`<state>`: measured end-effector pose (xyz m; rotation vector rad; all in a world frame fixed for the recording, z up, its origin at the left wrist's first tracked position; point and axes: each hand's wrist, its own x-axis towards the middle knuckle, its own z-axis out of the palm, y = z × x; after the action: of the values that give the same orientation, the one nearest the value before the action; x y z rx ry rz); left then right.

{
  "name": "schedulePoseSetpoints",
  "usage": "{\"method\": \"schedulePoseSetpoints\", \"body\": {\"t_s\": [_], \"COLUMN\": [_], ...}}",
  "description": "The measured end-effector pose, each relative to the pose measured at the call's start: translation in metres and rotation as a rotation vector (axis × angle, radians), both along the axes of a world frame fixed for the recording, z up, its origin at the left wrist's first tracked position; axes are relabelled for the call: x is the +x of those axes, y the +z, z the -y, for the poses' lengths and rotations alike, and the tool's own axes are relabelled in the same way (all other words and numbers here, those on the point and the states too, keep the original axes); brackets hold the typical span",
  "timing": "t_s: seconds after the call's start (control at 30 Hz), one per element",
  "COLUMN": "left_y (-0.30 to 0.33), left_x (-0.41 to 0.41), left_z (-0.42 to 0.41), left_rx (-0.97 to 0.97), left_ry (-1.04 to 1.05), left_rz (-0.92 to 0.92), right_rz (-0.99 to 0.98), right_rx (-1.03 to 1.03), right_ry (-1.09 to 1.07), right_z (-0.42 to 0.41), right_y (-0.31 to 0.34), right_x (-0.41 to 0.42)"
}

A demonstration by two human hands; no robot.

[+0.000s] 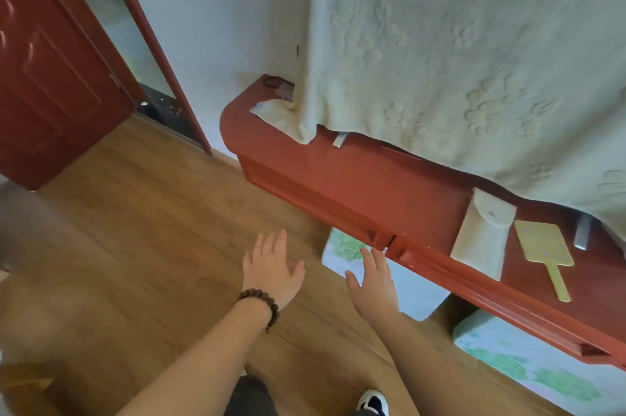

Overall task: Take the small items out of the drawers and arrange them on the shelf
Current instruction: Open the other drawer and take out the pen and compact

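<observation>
Two bare hands reach forward over a wooden floor, both empty with fingers spread apart. The left hand hovers palm down above the floor, and a dark beaded bracelet circles its wrist. The right hand stretches toward the front edge of a long red wooden shelf, its fingertips just beside that edge, near a small gap in the front that may be where two drawer fronts meet; the view is too blurred to be sure.

On the shelf top, toward its right end, a pale fabric pouch with a snap flap lies flat near the front edge. Just beside it, to the right, lies a yellow paddle-shaped item, its handle pointing at the front edge. A cream embossed cloth hangs over the back of the shelf, its lower hem draped onto the top. A small silver object peeks from under the hem near the left end, and another near the right.

Under the shelf, light green patterned cushions rest on the floor. A red door stands open at the far left.
</observation>
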<state>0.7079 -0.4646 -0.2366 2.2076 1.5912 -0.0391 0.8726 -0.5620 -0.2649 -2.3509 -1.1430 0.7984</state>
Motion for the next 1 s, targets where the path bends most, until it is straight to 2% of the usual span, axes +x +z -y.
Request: {"method": "schedulePoseSetpoints", "body": {"t_s": [0.23, 0.4, 0.57, 0.77, 0.87, 1.0], "left_y": [-0.007, -0.007, -0.020, -0.041, -0.051, -0.062], "left_x": [-0.080, -0.106, -0.096, -0.066, -0.051, -0.026], "left_z": [-0.080, -0.122, -0.143, -0.161, -0.176, -0.202], "left_rx": [-0.031, -0.032, -0.050, -0.091, -0.068, -0.057], "left_ry": [-0.117, -0.227, -0.313, -0.422, -0.457, -0.455], "left_rz": [0.027, 0.019, 0.010, -0.074, -0.128, -0.152], "right_rz": [-0.039, -0.051, -0.058, -0.093, -0.295, -0.879], "right_rx": [-0.069, -0.088, -0.095, -0.075, -0.012, 0.149], "right_ry": [-0.145, -0.232, -0.333, -0.473, -0.693, -1.104], "right_z": [-0.061, -0.083, -0.092, -0.106, -0.125, -0.150], "right_y": [-0.004, -0.004, -0.004, -0.027, -0.040, -0.064], "right_x": [-0.098, -0.141, -0.143, -0.108, -0.085, -0.047]}}
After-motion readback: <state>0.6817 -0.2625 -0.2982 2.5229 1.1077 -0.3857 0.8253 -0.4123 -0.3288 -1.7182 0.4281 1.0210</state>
